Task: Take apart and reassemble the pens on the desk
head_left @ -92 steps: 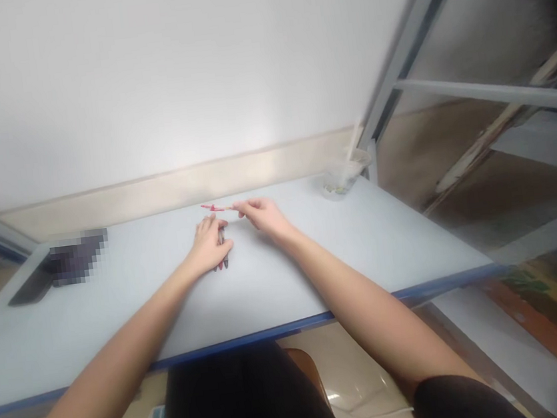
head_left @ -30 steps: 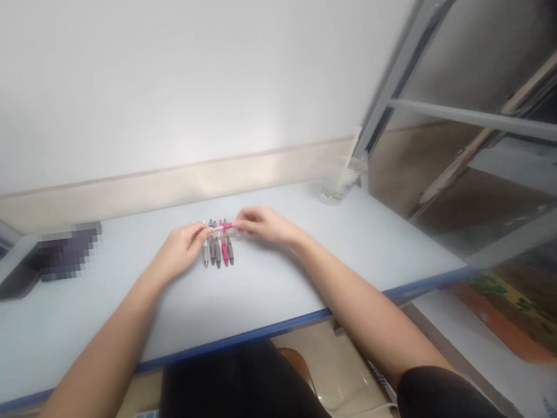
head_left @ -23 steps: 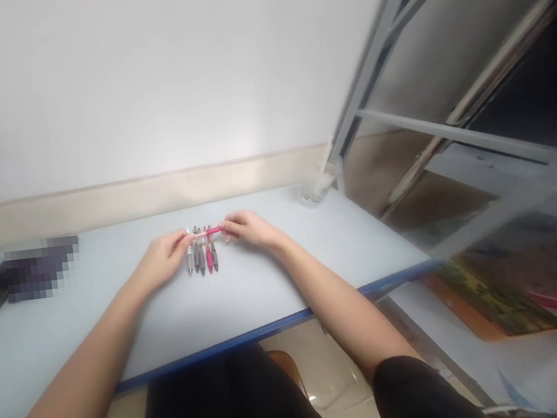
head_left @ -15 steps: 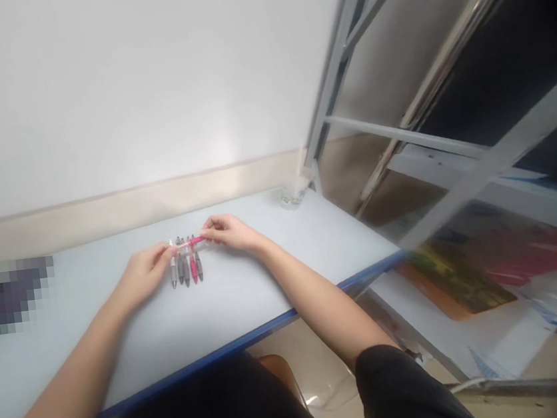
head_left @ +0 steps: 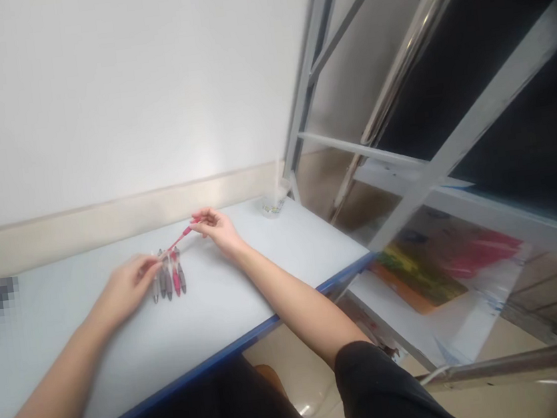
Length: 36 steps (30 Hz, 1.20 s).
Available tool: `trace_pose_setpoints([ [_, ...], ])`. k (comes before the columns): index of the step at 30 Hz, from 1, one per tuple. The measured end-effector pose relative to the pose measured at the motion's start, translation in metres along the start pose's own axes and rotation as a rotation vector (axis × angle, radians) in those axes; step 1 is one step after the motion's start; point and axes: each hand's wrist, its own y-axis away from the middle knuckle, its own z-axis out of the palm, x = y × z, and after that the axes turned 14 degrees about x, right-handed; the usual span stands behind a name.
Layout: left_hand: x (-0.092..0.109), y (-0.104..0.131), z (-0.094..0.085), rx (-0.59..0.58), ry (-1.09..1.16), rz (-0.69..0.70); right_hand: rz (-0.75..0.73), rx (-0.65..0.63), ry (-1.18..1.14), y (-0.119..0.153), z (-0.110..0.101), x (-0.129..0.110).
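Note:
A pink pen (head_left: pixel 180 238) slants up to the right between my hands, above the table. My left hand (head_left: pixel 129 284) pinches its lower end between thumb and fingertips. Closed on the thicker pink end is my right hand (head_left: pixel 217 231), held higher and farther right. Just below the held pen lies a row of pens on the table, side by side: several dark grey ones (head_left: pixel 168 286), a pink one (head_left: pixel 176 282) and a whitish one (head_left: pixel 156 292) at the left end. My left fingers partly cover the tops of the row.
The pale table (head_left: pixel 209 311) has a blue front edge and meets a white wall. At its back right corner stands a clear cup (head_left: pixel 273 205). A metal frame with shelves (head_left: pixel 435 171) rises on the right, with an orange-green booklet (head_left: pixel 420 277) on a lower shelf.
My right hand has risen, so the pink pen has gone from nearly level to a steeper slant. My left hand still pinches the other end. The camera view has shifted right.

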Motion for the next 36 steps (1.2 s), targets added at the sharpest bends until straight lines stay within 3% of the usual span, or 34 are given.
trace_pose_setpoints([
  [15,-0.004,0.001,0.002,0.005,-0.034,-0.037,-0.041,0.025,0.01,-0.003,-0.004,-0.003],
  [23,0.018,0.006,0.002,-0.023,0.102,-0.064,0.072,-0.186,0.02,0.007,-0.001,-0.004],
  [30,0.018,0.006,0.003,0.04,0.141,-0.105,0.046,-0.278,0.228,0.009,-0.009,-0.01],
  [36,0.015,0.003,0.0,0.074,0.175,-0.101,-0.087,-0.364,0.545,0.014,-0.01,-0.009],
])
